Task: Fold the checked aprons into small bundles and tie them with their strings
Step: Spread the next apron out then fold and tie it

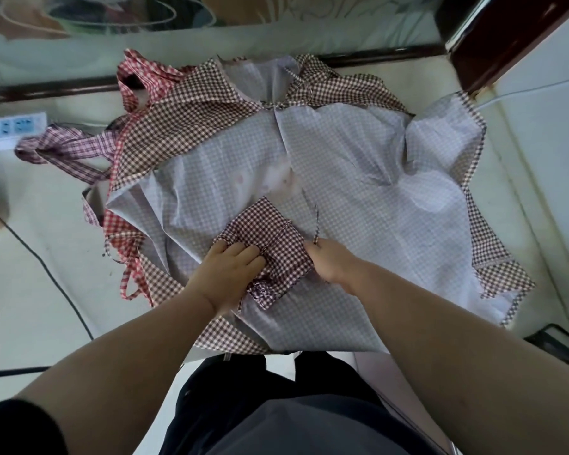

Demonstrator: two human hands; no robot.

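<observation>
A small folded bundle of dark red checked apron (pixel 270 238) lies on top of a spread apron (pixel 358 178) whose pale underside faces up. My left hand (pixel 227 274) presses down on the bundle's left side with its fingers over the cloth. My right hand (pixel 329 261) is at the bundle's right edge and pinches a thin string (pixel 316 221) that loops up over the pale cloth. A second string crosses the top of the bundle.
More checked aprons lie under and to the left: a bright red one (pixel 135 80) and a purple tied bundle (pixel 60 147). A white power strip (pixel 10 126) sits at far left and a black cable (pixel 56 284) crosses the floor. Dark wood furniture (pixel 506 37) stands at the back right.
</observation>
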